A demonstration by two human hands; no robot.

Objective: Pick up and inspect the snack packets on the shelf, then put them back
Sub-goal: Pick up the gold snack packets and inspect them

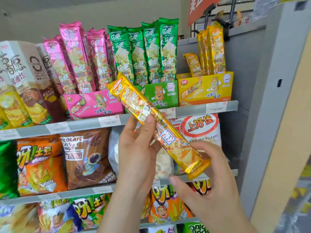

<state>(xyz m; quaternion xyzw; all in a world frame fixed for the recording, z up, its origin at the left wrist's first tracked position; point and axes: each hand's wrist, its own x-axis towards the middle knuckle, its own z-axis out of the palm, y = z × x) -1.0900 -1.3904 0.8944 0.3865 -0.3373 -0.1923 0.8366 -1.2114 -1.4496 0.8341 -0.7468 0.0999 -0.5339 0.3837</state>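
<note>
your left hand (134, 148) pinches the yellow packet (168, 137) mid-length, thumb on its face. your right hand (208, 182) curls round its lower right end. it is held tilted, print toward you, in front of the shelf (193, 110), presumably for reading.

the top shelf (190, 112) bears a pink box (94, 105), a green box (161, 95) and a yellow box (205, 89), side by side.

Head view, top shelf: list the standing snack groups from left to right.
Brown-and-white chip cartons → pink packets → green packets → yellow packets. The held yellow packet crosses in front, so it is left out.
</note>
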